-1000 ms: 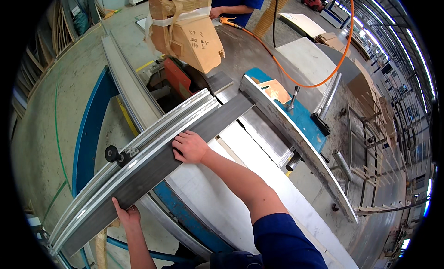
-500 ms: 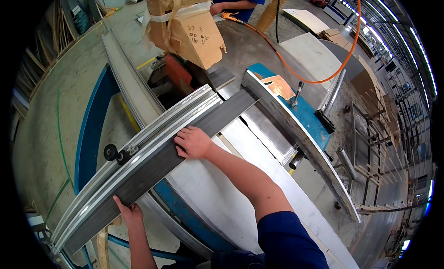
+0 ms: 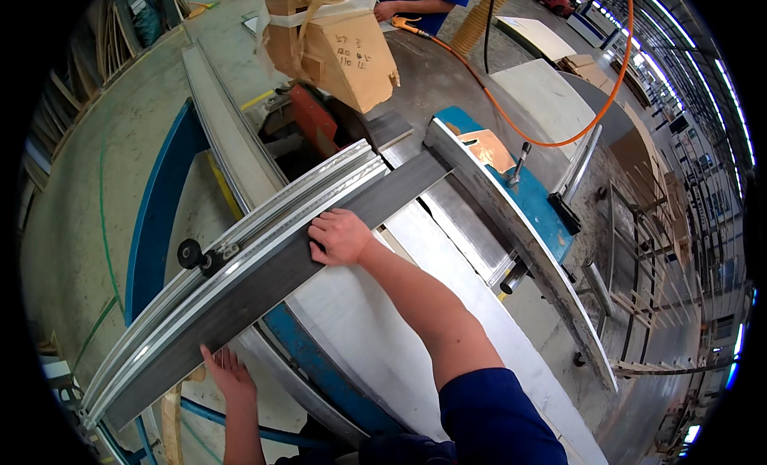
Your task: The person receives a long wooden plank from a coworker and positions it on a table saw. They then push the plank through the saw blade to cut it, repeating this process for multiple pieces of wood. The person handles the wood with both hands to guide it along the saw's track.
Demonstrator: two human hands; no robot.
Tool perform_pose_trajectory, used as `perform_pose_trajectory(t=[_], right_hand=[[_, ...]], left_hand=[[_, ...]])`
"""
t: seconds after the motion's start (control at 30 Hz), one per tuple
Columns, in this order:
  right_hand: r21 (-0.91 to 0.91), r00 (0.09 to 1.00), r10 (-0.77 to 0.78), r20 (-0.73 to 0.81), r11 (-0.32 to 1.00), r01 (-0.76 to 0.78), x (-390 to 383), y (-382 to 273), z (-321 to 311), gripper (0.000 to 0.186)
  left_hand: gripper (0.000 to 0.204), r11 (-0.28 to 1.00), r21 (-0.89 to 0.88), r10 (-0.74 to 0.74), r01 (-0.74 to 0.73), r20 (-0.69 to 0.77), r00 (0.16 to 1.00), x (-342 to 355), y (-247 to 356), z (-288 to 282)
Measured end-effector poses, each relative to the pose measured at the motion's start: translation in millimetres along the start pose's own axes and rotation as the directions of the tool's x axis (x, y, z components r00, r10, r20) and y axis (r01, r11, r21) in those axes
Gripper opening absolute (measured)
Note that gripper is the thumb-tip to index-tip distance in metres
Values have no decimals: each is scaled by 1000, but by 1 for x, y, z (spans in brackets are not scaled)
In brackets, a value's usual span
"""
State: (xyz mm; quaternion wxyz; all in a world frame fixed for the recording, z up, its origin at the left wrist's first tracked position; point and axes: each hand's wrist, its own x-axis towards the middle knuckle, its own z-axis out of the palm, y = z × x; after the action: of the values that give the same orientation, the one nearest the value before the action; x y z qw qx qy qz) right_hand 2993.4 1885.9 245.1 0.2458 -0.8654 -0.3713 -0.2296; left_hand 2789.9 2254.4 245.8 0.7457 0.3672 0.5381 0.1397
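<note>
Under the curled right hand (image 3: 342, 236), its grip unclear, the dark board (image 3: 264, 292) was angled near-left to far-right, the left hand (image 3: 232, 375) splayed at its edge.

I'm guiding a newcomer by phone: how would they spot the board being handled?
Find the long silver rail rising from the lower left. The board lies along its near side, under the right hand. Its dark grey face stands out from the shiny rail and white table.
</note>
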Motion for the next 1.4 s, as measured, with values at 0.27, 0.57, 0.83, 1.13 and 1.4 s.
perform_pose_trajectory(t=[0.27, 0.57, 0.83, 1.13, 1.4], right_hand=[[12, 1000, -2, 4, 1000, 2, 8, 1, 6, 21], [29, 1000, 4, 0, 1000, -4, 25, 13, 14, 20], [7, 1000, 17, 7, 1000, -17, 58, 35, 32, 20], [-21, 1000, 24, -2, 999, -24, 106, 60, 53, 20], [-31, 999, 35, -28, 999, -35, 133, 74, 70, 17]], left_hand=[[15, 133, -26, 407, -991, 913, 31, -83, 8, 155], [34, -522, 217, 315, -825, 948, 50, -24, -10, 291], [32, -546, 236, 411, -803, 912, -12, -6, 0, 323], [30, -529, 244, 443, -813, 896, -19, 28, 25, 365], [27, -488, 262, 482, -832, 876, -7, 49, 39, 385]])
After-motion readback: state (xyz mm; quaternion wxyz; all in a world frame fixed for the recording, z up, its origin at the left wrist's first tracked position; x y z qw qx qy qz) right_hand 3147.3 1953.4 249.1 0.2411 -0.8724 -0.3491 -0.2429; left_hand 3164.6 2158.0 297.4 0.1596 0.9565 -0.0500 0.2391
